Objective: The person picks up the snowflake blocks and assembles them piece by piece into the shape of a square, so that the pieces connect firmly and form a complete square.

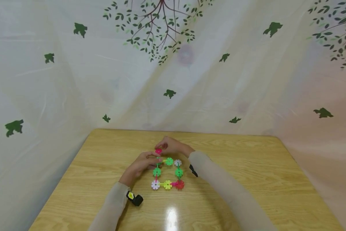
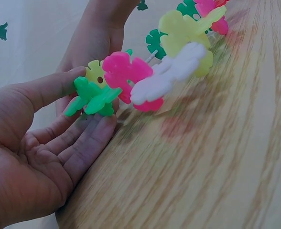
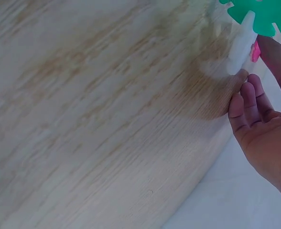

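Several flower-shaped plastic discs, slotted edge to edge, form a rough square frame on the table. Along its near side are a white disc (image 1: 155, 184), a yellow disc (image 1: 167, 184) and a red disc (image 1: 180, 184). Green discs (image 1: 179, 172) and a pale grey-white disc (image 1: 177, 162) make up the right side and far corner. My left hand (image 1: 141, 163) grips the frame's far left corner, thumb and fingers around a green disc (image 2: 95, 98). Just beyond that corner, my right hand (image 1: 172, 146) pinches a bright pink disc (image 1: 158, 150); its fingertips are partly hidden in the right wrist view.
The wooden table (image 1: 248, 179) stretches to both sides of the frame. Behind it hangs a pale curtain (image 1: 132, 96) with printed leaves and birds, meeting the table's back edge. Each wrist wears a small black camera (image 1: 136, 200).
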Tool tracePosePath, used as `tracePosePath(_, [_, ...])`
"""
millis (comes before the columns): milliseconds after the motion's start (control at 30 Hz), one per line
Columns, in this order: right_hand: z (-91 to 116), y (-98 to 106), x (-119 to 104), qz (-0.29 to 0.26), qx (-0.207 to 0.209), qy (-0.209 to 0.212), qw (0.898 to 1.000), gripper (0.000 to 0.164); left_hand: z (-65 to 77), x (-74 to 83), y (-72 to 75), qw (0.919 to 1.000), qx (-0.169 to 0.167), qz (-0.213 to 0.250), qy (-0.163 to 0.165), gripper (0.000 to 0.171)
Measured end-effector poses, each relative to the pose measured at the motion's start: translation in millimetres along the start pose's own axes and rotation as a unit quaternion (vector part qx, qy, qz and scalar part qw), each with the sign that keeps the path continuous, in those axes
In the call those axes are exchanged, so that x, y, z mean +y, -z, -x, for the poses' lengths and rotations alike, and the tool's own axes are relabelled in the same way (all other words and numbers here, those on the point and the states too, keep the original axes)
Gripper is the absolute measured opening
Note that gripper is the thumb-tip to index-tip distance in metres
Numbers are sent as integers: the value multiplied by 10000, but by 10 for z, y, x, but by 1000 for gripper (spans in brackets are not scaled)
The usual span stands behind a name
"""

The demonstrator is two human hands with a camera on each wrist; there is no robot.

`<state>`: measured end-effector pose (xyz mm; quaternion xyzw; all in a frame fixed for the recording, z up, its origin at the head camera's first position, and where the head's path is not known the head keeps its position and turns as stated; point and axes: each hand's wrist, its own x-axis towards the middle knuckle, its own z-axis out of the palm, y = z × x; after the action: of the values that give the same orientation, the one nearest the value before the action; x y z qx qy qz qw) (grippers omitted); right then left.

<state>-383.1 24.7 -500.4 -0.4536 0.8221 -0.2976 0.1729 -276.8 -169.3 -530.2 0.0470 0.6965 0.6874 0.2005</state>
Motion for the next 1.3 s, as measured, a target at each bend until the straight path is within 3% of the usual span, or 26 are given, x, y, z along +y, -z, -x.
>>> tracePosePath(367, [58,5,29,-13,216,-204,9996,23,-10,-4,4,9999,-96,-92,-36,31])
tracePosePath(667, [167,33,89,-365,558,-776,9948,22,4,3,9,9996,-165,-224,24,43])
tracePosePath(800, [209,45,148,-564,640,-776,9933,23,4,15,2,9994,-135,-309,89,46])
tracePosePath(1300, [420,143,241,-724,677,-868,9913,28,-75,70,-108,9995,41,-279,112,31])
